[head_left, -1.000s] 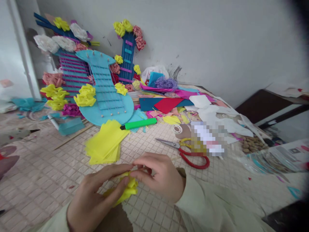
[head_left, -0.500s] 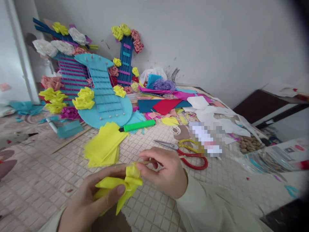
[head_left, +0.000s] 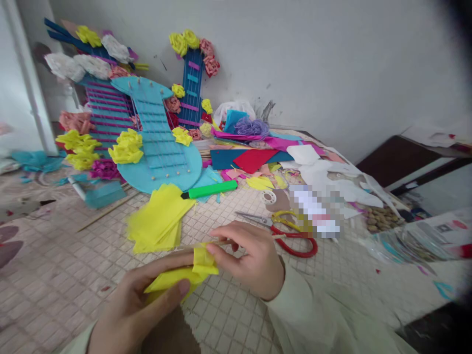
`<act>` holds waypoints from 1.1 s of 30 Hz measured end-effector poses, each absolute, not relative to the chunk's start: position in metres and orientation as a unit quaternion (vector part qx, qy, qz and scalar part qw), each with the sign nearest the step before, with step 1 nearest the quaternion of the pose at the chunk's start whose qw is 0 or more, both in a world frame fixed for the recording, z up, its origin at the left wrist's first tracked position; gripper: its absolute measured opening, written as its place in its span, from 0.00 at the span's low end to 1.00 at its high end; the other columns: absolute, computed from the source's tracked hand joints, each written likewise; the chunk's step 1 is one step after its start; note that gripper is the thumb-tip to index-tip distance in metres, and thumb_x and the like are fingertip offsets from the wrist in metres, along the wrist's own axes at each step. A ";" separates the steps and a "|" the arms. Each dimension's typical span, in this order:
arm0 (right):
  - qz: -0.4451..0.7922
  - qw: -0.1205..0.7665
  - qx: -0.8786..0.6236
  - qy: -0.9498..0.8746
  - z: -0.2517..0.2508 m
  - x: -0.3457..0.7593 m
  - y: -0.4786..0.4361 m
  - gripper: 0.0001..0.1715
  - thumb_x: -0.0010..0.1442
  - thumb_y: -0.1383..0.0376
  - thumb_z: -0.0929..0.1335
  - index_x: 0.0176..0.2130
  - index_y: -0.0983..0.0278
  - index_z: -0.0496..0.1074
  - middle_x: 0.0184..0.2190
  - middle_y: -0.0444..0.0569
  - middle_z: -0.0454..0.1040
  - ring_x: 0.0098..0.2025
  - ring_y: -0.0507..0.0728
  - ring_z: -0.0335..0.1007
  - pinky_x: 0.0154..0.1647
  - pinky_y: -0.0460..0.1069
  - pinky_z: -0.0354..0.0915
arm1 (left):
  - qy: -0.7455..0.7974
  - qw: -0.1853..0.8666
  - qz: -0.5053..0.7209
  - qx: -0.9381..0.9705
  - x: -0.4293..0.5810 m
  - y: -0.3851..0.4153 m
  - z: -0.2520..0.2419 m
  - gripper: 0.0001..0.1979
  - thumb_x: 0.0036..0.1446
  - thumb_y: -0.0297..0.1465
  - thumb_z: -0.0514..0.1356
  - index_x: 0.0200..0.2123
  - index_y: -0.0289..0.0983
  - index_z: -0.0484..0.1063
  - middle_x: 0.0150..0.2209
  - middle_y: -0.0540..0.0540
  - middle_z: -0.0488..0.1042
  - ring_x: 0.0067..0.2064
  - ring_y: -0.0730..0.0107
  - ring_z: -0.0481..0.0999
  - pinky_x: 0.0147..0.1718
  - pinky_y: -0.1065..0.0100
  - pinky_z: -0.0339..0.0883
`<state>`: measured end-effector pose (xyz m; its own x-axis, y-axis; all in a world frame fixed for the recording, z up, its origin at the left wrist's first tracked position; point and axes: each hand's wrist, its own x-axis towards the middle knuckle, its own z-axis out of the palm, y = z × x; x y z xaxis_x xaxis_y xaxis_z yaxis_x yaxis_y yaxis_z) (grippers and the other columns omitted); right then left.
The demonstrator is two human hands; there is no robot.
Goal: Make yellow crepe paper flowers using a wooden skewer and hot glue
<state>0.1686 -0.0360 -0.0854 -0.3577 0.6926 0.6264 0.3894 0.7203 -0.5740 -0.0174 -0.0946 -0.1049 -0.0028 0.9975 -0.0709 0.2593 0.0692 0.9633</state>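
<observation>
My left hand [head_left: 127, 305] is closed on a piece of yellow crepe paper [head_left: 203, 260], its thumb pressing the folded paper against the fingers. Part of the paper is hidden inside that hand. A thin wooden stick [head_left: 279, 237] lies across my right hand [head_left: 256, 260], which pinches it between thumb and fingers at the paper's upper end. The paper curls over the stick there. Just beyond my left hand lies a fanned stack of yellow paper pieces [head_left: 158, 219]. Scissors with red and yellow handles [head_left: 295, 253] rest beyond my right hand.
A green marker [head_left: 210, 190] lies behind the yellow stack. Light-blue guitar-shaped crafts [head_left: 158, 132] with paper flowers lean at the back left. Coloured sheets [head_left: 254, 161] and purple yarn [head_left: 252, 129] lie near the wall. A white tape spool [head_left: 268, 197] sits by the scissors.
The paper's pointed lower flap, which hung below my left thumb, now shows much less. Both hands remain in nearly the same place, and the stick lies a little flatter.
</observation>
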 end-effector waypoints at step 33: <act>0.327 0.415 -0.346 -0.775 -0.087 0.167 -0.043 0.05 0.47 0.71 0.72 0.29 0.69 0.73 0.25 0.45 0.67 0.26 0.48 0.62 0.25 0.43 0.59 | 0.516 0.538 0.462 0.480 -0.025 -0.087 -0.111 0.08 0.45 0.36 0.61 0.32 0.45 0.76 0.37 0.50 0.79 0.40 0.61 0.76 0.38 0.67 0.71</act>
